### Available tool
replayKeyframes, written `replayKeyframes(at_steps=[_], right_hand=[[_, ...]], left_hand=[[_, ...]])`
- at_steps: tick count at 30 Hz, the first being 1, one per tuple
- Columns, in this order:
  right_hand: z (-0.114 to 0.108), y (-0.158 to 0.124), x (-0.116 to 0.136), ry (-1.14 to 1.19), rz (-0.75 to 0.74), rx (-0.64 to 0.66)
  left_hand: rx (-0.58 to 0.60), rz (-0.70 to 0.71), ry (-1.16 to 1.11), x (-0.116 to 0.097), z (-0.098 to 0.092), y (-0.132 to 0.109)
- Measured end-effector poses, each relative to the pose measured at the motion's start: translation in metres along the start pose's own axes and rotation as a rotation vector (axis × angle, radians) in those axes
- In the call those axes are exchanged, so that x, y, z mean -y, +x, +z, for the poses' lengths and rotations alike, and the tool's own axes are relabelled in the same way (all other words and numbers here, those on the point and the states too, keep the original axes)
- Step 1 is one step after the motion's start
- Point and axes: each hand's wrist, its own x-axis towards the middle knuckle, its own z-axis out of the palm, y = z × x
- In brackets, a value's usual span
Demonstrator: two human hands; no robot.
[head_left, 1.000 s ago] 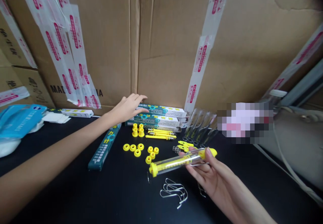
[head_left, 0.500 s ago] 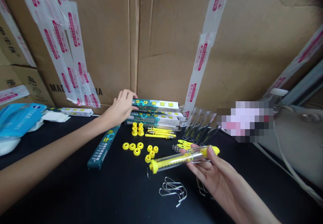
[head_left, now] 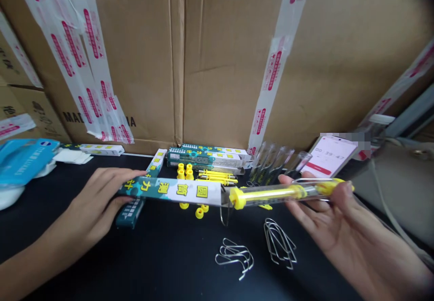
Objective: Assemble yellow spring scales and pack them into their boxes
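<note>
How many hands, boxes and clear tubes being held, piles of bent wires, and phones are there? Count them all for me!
Hands: 2, left hand and right hand
Held box: 1
Held clear tube: 1
Piles of bent wires: 2, left pile and right pile
Phone: 1
Total: 7

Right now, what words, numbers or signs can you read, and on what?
"圆筒测力计": narrow box in the left hand.
"00 39 47": phone screen.
"MAD" and "IA": large cardboard box, the middle covered by tape.
"力计": stacked narrow boxes.
Too small or blurred: remaining box print, tape labels, blue packet, far-left carton.
</note>
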Motion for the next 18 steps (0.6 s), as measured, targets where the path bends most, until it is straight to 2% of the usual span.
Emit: replayKeyframes(at_steps=[7,14,18], right_hand=[[0.001,0.008,0.002,0.033,-0.090,-0.017],[0.001,0.009,0.002,0.050,-0.060,0.009],[-0.002,0.009,-0.002,0.070,-0.009,0.020]], left_hand=[[-0.003,-0.019,-0.054,-0.010,0.007,-0.001],[0.084,0.033,-0.001,0.008,0.010,-0.008],[0.091,0.029,0.016,0.014,0.014,-0.012]])
